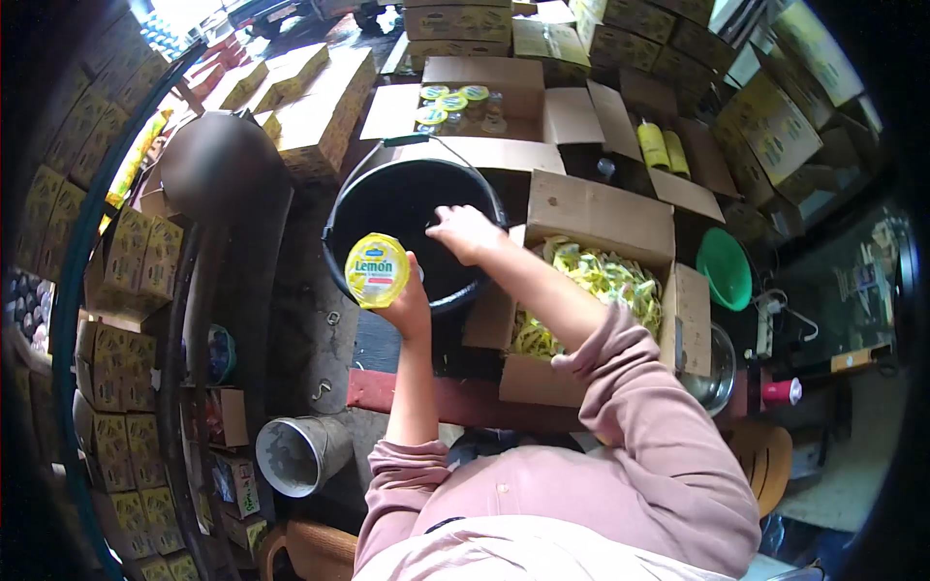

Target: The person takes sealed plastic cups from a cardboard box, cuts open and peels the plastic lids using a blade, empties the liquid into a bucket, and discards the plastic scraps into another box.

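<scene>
My left hand (408, 308) is wrapped round a cup whose round yellow lid (376, 271) reads "Lemon"; most of the cup's body is hidden under the lid. The lid faces up toward me, at the near left rim of a black bucket (349, 189). Over the bucket's right side reaches my right hand (465, 234), its fingers stretched to the left and apart, with nothing visible in them. The dark inside of the bucket shows no clear contents.
Right of the bucket stands a cardboard box (601, 205) of yellow-green strips (620, 281). Behind, another open box (484, 73) holds yellow-lidded cups (451, 102). A green bowl (727, 271) is at right, a grey bucket (291, 455) on the floor. Another person (218, 165) is at left.
</scene>
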Motion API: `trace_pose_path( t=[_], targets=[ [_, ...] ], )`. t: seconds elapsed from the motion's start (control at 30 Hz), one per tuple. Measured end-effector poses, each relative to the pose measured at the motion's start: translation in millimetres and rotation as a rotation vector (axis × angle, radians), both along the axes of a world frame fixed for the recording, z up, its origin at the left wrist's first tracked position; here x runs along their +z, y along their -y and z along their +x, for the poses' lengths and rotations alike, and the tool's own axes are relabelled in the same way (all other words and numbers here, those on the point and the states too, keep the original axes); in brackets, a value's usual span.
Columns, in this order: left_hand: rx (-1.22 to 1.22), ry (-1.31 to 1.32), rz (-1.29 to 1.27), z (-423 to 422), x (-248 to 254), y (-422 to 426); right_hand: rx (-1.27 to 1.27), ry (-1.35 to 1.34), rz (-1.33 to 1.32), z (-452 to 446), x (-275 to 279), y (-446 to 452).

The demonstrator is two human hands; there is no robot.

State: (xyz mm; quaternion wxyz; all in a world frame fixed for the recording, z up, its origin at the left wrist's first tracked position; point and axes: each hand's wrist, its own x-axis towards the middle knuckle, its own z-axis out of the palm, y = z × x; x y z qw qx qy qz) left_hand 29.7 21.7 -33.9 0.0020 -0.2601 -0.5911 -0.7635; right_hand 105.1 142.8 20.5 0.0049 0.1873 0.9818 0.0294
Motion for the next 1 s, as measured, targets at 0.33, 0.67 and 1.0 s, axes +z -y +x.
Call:
trace_pose_path(
  t=[0.33, 0.67, 1.0],
  targets=[
    [-0.046, -0.167, -0.074, -0.1, 18.3, 1.5, -0.213, -1.001, -0.358, 109.8, 16.9, 96.9],
    [-0.325, 0.071, -0.096, -6.2, 23.1, -1.0, -1.323, -1.16, 0.074, 331.9, -45.9, 203.6],
    [-0.296, 0.005, -0.164, -10.6, 24.0, 1.0, -1.671, -0.765, 0.172, 401.8, -76.0, 128.6]
  ],
)
